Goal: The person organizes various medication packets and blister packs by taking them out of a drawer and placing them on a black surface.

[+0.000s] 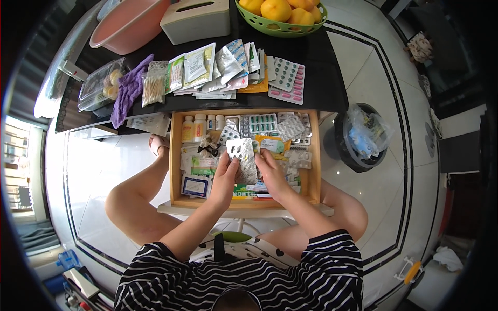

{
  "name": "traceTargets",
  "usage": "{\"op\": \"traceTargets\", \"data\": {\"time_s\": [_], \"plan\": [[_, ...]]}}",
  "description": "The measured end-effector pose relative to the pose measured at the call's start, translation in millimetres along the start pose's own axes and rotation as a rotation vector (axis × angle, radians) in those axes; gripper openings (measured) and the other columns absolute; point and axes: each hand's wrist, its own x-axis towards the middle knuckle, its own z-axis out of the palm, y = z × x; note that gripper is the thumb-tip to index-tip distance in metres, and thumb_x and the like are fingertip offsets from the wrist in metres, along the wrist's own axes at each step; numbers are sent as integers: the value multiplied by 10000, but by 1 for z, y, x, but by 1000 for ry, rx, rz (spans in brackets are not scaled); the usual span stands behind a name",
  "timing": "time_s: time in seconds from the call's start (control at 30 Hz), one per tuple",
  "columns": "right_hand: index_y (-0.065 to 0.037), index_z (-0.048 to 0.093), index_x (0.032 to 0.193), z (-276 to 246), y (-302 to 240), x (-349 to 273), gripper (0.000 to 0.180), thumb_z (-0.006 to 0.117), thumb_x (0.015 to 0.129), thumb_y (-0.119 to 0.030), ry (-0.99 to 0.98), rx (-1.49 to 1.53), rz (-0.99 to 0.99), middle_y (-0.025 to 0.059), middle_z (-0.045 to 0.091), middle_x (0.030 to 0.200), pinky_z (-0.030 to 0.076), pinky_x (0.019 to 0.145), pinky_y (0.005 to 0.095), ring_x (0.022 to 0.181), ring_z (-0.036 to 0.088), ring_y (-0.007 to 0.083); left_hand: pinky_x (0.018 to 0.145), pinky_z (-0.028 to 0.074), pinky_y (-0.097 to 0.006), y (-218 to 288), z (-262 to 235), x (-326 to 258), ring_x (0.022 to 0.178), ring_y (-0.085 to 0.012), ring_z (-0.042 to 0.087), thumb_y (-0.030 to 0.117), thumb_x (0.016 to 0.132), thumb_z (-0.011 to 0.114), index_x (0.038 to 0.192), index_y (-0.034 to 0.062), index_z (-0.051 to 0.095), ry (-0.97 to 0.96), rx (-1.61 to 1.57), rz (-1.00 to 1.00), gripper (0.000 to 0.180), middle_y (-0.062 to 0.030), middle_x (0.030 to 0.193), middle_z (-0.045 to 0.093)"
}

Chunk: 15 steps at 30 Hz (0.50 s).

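Silver blister packs point(240, 149), seemingly more than one overlapped, are held up over an open wooden drawer point(176, 160). My left hand point(225, 177) grips them at their left edge, thumb on the front. At their right edge are the closed fingers of my right hand point(271, 170); their tips are partly hidden. Dark pills or opened cells show on the upper part. Beneath, the drawer holds white bottles point(200, 127), green capsule packs point(263, 123), a yellow-orange packet point(273, 145), a dark hair tie point(209, 148) and a blue-framed white packet point(196, 186).
On the black tabletop lie a row of sachets point(196, 66), pink-capsule packs point(291, 92), cotton swabs point(153, 89) and a purple cloth point(132, 88). Behind stand a pink basin point(127, 26), a tissue box point(196, 23) and a green fruit basket point(282, 27). A lined bin point(360, 137) stands right.
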Motion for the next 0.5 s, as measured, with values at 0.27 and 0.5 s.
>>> {"op": "traceTargets", "data": {"time_s": [0.27,0.5], "plan": [[0,366,1328,-8,-16,-13,435,527,933,-86,-11,-151,-134,86,517,1214,407,937,279,1079,505,140,785,437,-230,4,40,-4,913,-73,526,132,991,419,1329,75,407,-11,25,67,343,-8,1075,557],[-3,323,1364,-38,-135,4,480,519,934,-91,161,-42,-300,89,508,1244,402,956,277,1112,501,132,1095,231,-325,73,108,14,1417,-209,171,13,938,453,1500,84,86,-397,201,288,675,-129,1525,190]]}}
